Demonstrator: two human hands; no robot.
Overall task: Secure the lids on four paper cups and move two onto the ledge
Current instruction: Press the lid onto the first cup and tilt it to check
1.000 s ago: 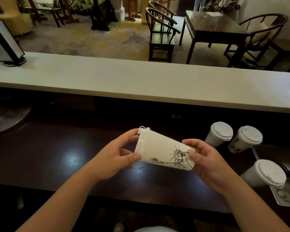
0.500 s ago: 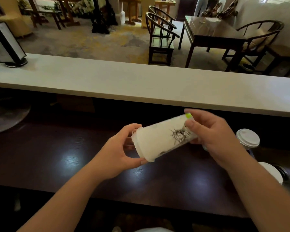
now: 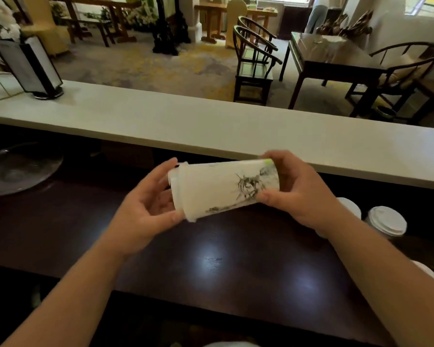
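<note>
A white paper cup (image 3: pixel 218 189) with a dark ink drawing lies on its side in the air above the dark counter (image 3: pixel 211 259). Its lidded end (image 3: pixel 177 194) points left. My left hand (image 3: pixel 148 209) cups that lidded end with thumb and fingers around the rim. My right hand (image 3: pixel 298 189) grips the cup's base. Three more lidded cups stand at the right: one (image 3: pixel 386 221) in plain sight, one (image 3: pixel 350 207) partly behind my right wrist, one (image 3: pixel 429 271) barely showing past my forearm. The pale stone ledge (image 3: pixel 211 126) runs across just behind the cup.
A black-framed menu stand (image 3: pixel 30 66) sits on the ledge at the far left. A round glass plate (image 3: pixel 18 169) lies on the counter's left end. Beyond the ledge are wooden chairs (image 3: pixel 254 63) and a dark table (image 3: pixel 331 56).
Both hands lifted the cup and swung its base end up and to the right, toward the ledge. The view tilted up a little, hiding more of the cups at the right.
</note>
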